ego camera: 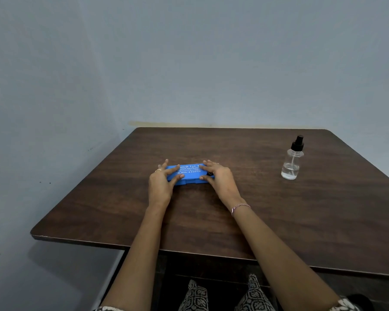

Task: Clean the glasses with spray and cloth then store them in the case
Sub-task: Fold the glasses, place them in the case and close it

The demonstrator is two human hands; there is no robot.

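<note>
Blue-grey wall [189,63]: fills the upper half of the view and meets the table's far edge.

Dark wood-grain table [256,216]: corner-on to the camera, with the near edge running across the lower part of the view.

Patterned garment [195,297]: black and white, over the person's knees below the table edge.

Both forearms are bare and reach forward over the table, converging on one object at mid-table.

Left hand [161,185]: on the left end of the blue glasses case [189,173]. Fingers [173,169] are spread, only lightly bent, and laid across the lid. One finger reaches past the far edge. The thumb is set against the near edge, so that end is pinched between thumb and fingers.

Right hand [220,180]: a mirror of the left hand on the case's right end. Fingers are spread over the lid and the thumb is against the near edge, holding it.

Glasses case: lies flat with its long side toward the person and its lid down. White print on top is partly legible. The contents are hidden. A small dark round spot [210,173] sits beside the right hand's fingers; cannot tell what it is.

Clear spray bottle [292,160]: upright, with a black pump head and a little liquid in the bottom. It stands far right on the table, well apart from the case and both hands.

Red-and-white thread bracelet [240,207]: on the right wrist.

Ring [158,170]: on a left-hand finger.
</note>
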